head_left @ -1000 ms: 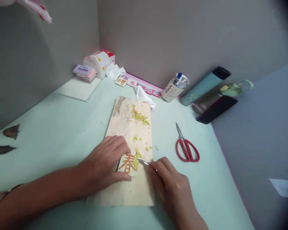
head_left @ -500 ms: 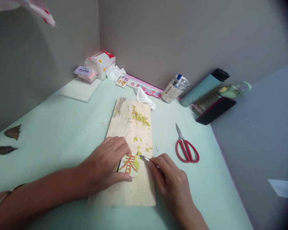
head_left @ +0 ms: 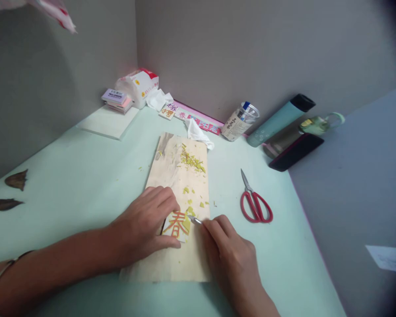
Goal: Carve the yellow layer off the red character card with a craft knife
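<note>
A small square carving block [head_left: 176, 226] with an orange-red Chinese character and a yellow-green right side lies on a pale wooden board [head_left: 166, 176]. My left hand [head_left: 152, 218] grips the block from its left, with fingers at the top edge and the thumb at the bottom edge. In my right hand [head_left: 229, 248] is a slim metal carving knife [head_left: 194, 219], its tip at the block's upper right, over the yellow-green part. Yellow-green shavings [head_left: 192, 161] lie heaped at the board's far end, and loose chips [head_left: 189, 202] lie just above the block.
Red-handled scissors [head_left: 255, 204] rest to the right of the board. Behind stand a clear cup with pens [head_left: 236, 125], a blue-green bottle [head_left: 280, 121] and a dark phone-like slab [head_left: 296, 152]. Tissues [head_left: 198, 134], lettered blocks [head_left: 203, 124] and an eraser stack [head_left: 117, 100] line the back.
The knife tip has moved slightly down and left, from the block's upper right corner onto its yellow-green side. My right hand shifted a little with it. My left hand keeps its hold.
</note>
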`<move>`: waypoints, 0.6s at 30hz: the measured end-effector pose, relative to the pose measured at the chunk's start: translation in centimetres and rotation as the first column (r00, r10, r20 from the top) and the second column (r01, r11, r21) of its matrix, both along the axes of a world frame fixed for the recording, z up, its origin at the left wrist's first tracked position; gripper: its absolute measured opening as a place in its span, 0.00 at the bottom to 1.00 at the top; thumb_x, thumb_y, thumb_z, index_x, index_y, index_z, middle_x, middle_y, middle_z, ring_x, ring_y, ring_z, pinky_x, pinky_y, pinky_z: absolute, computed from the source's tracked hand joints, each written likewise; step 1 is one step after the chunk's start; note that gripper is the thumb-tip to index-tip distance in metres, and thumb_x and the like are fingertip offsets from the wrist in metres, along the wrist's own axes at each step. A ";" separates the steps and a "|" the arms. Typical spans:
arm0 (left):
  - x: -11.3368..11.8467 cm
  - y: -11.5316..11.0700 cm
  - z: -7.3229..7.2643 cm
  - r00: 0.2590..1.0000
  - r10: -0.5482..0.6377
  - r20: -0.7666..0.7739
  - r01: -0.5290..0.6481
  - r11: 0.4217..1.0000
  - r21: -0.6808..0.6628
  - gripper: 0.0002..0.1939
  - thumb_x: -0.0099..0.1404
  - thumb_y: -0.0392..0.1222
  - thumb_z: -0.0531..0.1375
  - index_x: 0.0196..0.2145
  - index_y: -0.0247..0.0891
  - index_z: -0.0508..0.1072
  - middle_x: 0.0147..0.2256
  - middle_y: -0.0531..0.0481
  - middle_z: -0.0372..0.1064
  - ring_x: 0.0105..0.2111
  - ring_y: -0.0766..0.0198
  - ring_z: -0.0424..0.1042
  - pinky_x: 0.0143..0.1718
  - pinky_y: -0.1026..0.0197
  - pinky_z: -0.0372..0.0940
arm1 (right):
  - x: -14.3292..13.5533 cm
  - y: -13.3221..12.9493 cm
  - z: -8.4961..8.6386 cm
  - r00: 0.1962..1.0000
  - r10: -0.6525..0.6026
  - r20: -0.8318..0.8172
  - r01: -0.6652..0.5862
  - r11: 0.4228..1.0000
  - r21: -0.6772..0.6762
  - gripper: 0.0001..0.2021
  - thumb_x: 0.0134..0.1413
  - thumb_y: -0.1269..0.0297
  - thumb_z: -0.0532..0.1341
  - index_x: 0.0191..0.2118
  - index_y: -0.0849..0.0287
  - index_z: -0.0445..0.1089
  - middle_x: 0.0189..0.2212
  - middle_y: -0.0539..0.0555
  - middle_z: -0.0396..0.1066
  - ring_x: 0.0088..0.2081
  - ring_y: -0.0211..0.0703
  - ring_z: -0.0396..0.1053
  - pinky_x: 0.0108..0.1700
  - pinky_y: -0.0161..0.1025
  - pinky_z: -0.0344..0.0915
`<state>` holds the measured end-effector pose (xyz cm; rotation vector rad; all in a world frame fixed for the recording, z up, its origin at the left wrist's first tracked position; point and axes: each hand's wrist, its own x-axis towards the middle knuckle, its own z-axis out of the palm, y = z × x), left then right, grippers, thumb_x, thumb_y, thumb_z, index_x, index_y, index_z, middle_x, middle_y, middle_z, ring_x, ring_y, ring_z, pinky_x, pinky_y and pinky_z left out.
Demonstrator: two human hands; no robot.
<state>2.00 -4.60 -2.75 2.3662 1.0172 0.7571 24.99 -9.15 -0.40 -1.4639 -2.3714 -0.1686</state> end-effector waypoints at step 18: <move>0.0 0.0 -0.1 1.000 0.003 0.014 -0.003 1.000 0.002 0.30 0.51 0.42 0.77 0.43 0.39 0.64 0.41 0.50 0.64 0.40 0.54 0.63 0.42 0.53 0.59 | 0.2 0.4 1.2 0.998 0.053 -0.037 -0.055 0.997 -0.056 0.14 0.73 0.68 0.49 0.39 0.57 0.70 0.28 0.49 0.68 0.21 0.33 0.66 0.20 0.31 0.55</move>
